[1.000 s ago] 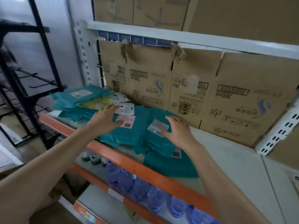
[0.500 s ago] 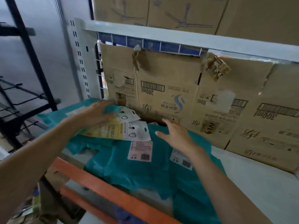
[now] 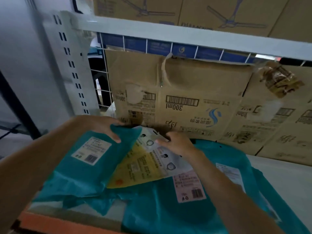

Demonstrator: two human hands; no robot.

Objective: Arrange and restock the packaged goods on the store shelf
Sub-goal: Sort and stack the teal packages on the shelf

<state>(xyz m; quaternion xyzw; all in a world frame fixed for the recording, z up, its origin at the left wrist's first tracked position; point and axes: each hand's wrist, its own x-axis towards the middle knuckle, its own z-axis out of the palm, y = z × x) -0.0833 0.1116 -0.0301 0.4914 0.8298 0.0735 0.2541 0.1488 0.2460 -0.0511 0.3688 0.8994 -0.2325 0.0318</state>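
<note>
Moved: the right hand had slid left off the teal pile and onto the yellow-and-white packet. The left hand had gone from lying flat on the top teal packet to grabbing its far corner, and the view had pulled in closer.
Left hand: curled round that far corner of the top teal packet, thumb on top and fingers tucked behind the edge.
Right hand: fingers bent, tips down on the white upper end of the yellow-and-white packet. Couldn't tell if it really pinched it or was just touching.
Top teal packet: sat at the left of the shelf on top of the others, white label facing up, overlapping the yellow part of the other packet.
Yellow-and-white packet: lay tilted between the two hands, partly tucked under the teal one.
Teal pile: spread along the front of the shelf under both forearms, with a pink label just below the right wrist.
Front rail: orange, at the bottom left.
Cardboard boxes: stood in a row right behind the packets, print upside down.
Slotted post: white, at the left, wire mesh beside it.
Fan boxes: on the level above.
</note>
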